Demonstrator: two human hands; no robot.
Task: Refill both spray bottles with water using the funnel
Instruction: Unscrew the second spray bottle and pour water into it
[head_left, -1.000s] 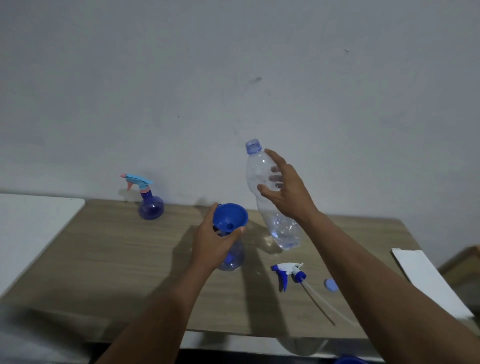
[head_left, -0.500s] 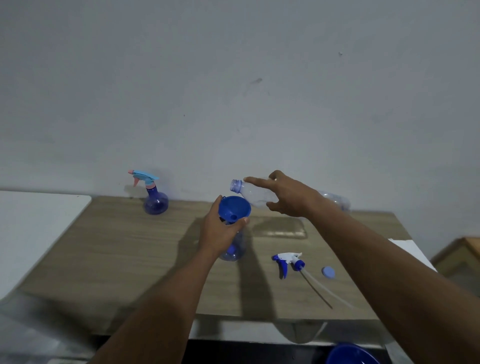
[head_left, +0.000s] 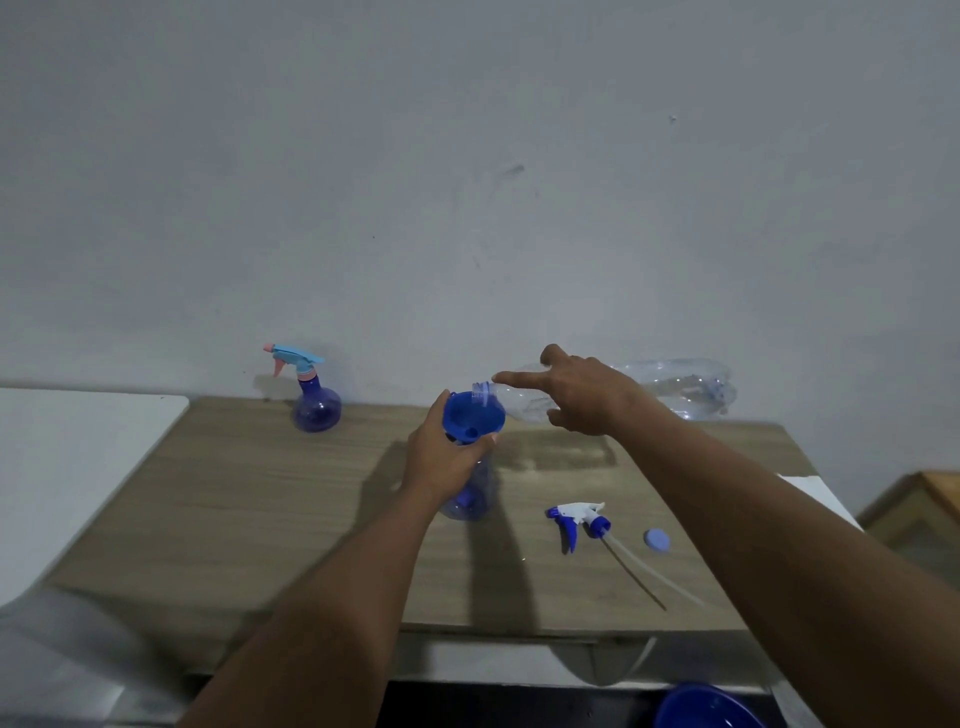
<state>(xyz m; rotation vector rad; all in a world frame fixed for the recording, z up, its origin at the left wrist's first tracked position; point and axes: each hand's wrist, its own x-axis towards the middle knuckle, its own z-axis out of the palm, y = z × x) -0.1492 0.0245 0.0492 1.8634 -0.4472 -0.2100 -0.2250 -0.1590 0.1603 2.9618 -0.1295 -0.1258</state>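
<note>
Head view: wooden table (head_left: 234, 493) against grey wall (head_left: 467, 156); left fingers (head_left: 440, 415) grip funnel (head_left: 467, 413), right fingers (head_left: 519, 382) grip tipped water bottle (head_left: 685, 387).

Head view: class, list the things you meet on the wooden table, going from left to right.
Spray bottle with trigger head → blue funnel in the open spray bottle → loose trigger sprayer → blue bottle cap.
</note>
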